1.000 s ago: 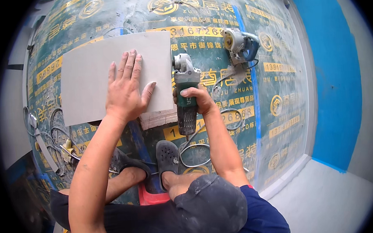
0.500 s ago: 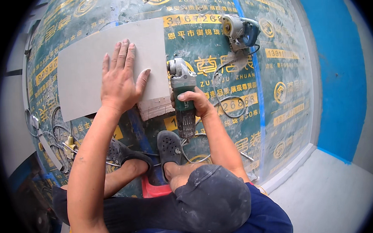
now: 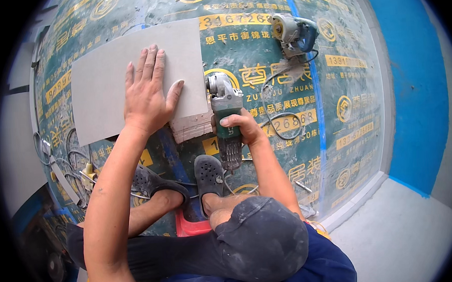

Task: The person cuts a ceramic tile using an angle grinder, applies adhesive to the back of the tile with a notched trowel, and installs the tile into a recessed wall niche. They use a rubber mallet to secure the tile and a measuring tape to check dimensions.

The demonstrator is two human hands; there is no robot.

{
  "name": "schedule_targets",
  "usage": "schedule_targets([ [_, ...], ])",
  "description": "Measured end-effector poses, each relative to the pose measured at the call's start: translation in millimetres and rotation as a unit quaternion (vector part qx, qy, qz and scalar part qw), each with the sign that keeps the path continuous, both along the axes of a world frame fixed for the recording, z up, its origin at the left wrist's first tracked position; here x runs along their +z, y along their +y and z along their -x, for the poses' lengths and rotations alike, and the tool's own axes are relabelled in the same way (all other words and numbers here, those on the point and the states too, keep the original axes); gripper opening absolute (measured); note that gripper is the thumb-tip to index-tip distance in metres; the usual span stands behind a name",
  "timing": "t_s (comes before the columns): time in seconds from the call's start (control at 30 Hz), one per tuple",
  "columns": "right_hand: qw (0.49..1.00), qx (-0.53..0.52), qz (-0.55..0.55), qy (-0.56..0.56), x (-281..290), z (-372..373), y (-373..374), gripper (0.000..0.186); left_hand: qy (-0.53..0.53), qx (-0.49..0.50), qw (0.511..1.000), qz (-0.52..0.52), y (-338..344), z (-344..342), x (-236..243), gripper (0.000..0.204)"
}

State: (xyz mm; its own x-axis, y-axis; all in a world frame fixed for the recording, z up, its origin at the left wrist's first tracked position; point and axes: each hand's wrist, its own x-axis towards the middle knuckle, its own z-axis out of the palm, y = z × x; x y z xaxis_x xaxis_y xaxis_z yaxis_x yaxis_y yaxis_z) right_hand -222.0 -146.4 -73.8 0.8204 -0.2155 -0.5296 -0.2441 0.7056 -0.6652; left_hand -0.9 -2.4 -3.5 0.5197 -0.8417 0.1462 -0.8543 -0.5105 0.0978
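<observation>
Flat on a pale grey tile (image 3: 101, 81) lies my left hand (image 3: 151, 94), its fingers stretched out and its thumb spread toward the right. My right hand (image 3: 245, 126) is wrapped round the body of an angle grinder (image 3: 228, 113), green and dusty with a silver head. The grinder's head is at the tile's right edge; the disc is mostly hidden, so I cannot tell whether it touches. Under the tile's near right corner, a block (image 3: 192, 127) with a pale, chipped side shows.
A second power tool, a silver and blue cutter (image 3: 294, 34), rests at the far right with its cable looping toward me. Green printed sheeting (image 3: 262, 53) covers the floor. Cables and a yellowish plug (image 3: 89, 172) lie at the left. A red stool (image 3: 192, 225) shows beneath me.
The whole scene has shifted slightly to the right in view. My left hand stays flat on the tile, and the grinder stays in my right hand by the tile's right edge.
</observation>
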Motion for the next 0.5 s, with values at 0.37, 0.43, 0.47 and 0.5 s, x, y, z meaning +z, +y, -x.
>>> schedule_targets([
  [0.37,1.0,0.005,0.014,0.005,1.1,5.0,2.3,0.047,0.004,-0.003,1.0,0.002,-0.5,1.1,2.8,0.071],
  [0.43,1.0,0.008,0.016,0.004,4.5,5.8,4.6,0.048,0.001,0.001,1.0,0.002,0.3,0.7,1.1,0.071],
  [0.47,1.0,0.009,0.015,0.003,7.0,6.6,6.2,0.048,0.0,0.003,1.0,0.002,0.9,0.6,0.5,0.071],
  [0.5,1.0,0.009,0.016,0.003,9.5,6.7,7.2,0.048,-0.001,0.002,1.0,0.004,0.8,0.6,0.6,0.071],
])
